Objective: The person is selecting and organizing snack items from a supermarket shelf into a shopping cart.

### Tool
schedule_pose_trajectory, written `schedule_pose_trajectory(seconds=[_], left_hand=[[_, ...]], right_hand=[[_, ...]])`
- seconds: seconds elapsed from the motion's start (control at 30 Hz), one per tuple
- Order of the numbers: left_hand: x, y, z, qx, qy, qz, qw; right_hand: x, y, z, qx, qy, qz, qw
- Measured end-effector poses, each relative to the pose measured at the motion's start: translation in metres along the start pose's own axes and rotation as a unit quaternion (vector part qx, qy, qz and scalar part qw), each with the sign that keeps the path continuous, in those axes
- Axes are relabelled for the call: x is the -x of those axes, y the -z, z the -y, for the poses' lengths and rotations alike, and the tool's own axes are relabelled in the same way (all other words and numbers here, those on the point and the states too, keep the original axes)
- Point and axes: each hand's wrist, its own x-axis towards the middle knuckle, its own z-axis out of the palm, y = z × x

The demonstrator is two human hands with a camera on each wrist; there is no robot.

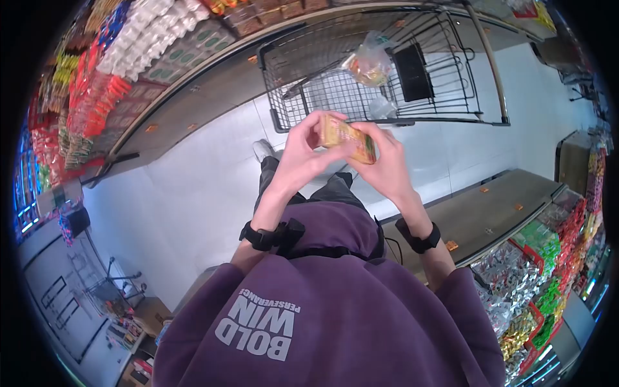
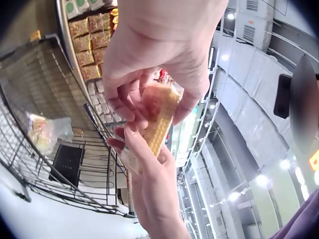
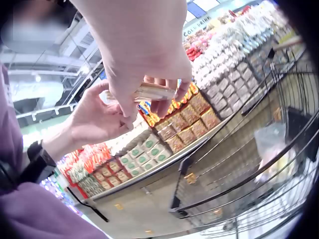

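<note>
Left hand's grip (image 1: pixel 305 153) and right hand's grip (image 1: pixel 388 164) hold a yellow packet (image 1: pixel 342 135) between them, its label too blurred to read, near the trolley (image 1: pixel 412 72); the purple shirt (image 1: pixel 361 316) reads BOLD WIN PERSEVERANCE; a sign (image 3: pixel 197 26) says COLD DRINK.

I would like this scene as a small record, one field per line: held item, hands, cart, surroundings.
Held item: yellowish packet, contents unclear
Left hand: grips one end of the packet
Right hand: grips the other end
Cart: wire shopping cart, holding a clear plastic bag
Surroundings: packaged goods displayed on both sides
</note>
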Motion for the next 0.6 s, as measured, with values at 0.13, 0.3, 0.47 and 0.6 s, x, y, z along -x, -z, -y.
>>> schedule_pose_trajectory(seconds=[0.13, 0.3, 0.47, 0.6], left_hand=[[0.001, 0.062, -0.016, -0.224, -0.017, -0.073, 0.972], [-0.001, 0.166, -0.053, -0.391, -0.189, -0.156, 0.887], [0.021, 0.254, -0.089, -0.379, -0.179, -0.199, 0.886], [0.026, 0.316, -0.099, -0.247, -0.208, -0.21, 0.923]], right_hand=[[-0.034, -0.068, 0.026, -0.204, -0.068, 0.128, 0.968], [-0.089, -0.167, 0.099, -0.303, -0.128, 0.086, 0.94], [-0.127, -0.238, 0.149, -0.277, -0.076, 0.163, 0.944], [-0.162, -0.252, 0.175, -0.312, -0.066, 0.231, 0.919]])
